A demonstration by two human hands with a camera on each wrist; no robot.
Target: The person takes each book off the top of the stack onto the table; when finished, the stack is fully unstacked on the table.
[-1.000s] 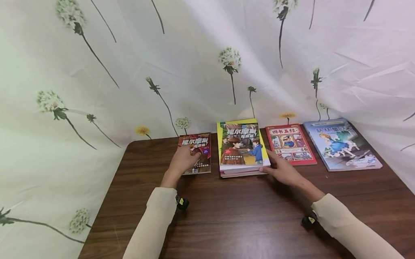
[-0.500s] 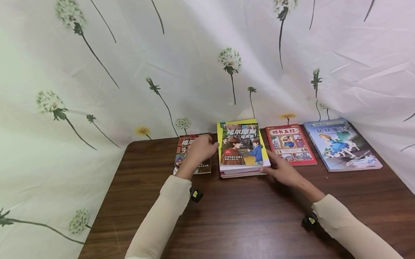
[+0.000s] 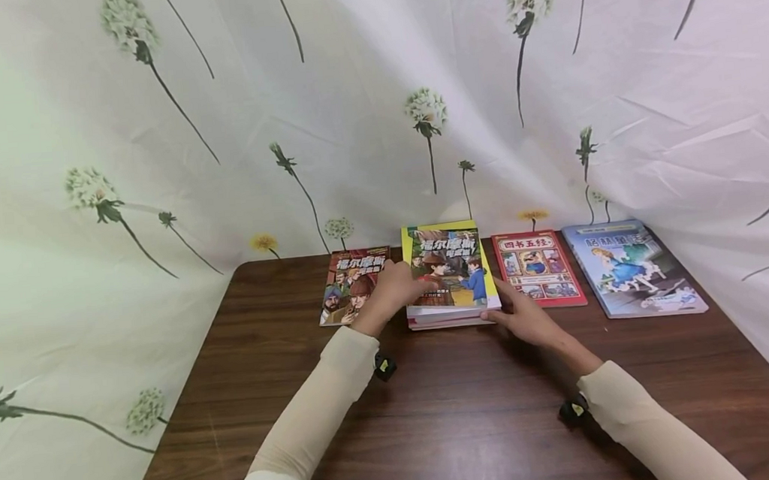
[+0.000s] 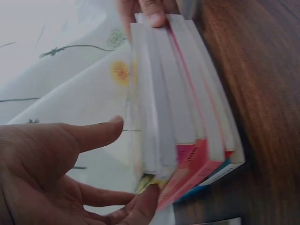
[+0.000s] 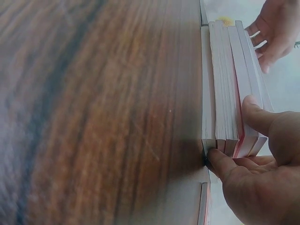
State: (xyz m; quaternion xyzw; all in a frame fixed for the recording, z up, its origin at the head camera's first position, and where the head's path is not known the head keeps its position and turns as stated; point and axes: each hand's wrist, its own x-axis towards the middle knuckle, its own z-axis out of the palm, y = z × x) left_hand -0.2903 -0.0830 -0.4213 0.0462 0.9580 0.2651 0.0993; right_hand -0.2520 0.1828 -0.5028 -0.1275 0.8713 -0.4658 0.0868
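A stack of several books (image 3: 448, 315) lies near the table's back edge, topped by a green-covered comic book (image 3: 463, 252) with Chinese lettering. Over its left side reaches my left hand (image 3: 395, 290); in the left wrist view its fingertips touch the upper books' spines, while the thumb (image 4: 98, 136) stays straight and apart. My right hand (image 3: 529, 319) grips the stack's near right corner. In the right wrist view its thumb (image 5: 255, 115) presses the page edges and its other fingers bend round the side. Left of the stack lies a dark red comic book (image 3: 348, 288), partly hidden behind the left hand.
Right of the stack lie a red book (image 3: 542, 265) and a larger blue picture book (image 3: 631, 269), both flat. The brown wooden table (image 3: 440, 431) meets a white dandelion-print cloth (image 3: 362, 121) behind it.
My left hand has left the dark red book and moved right to the stack's left side, uncovering that book's cover. My right hand stays at the stack's corner.
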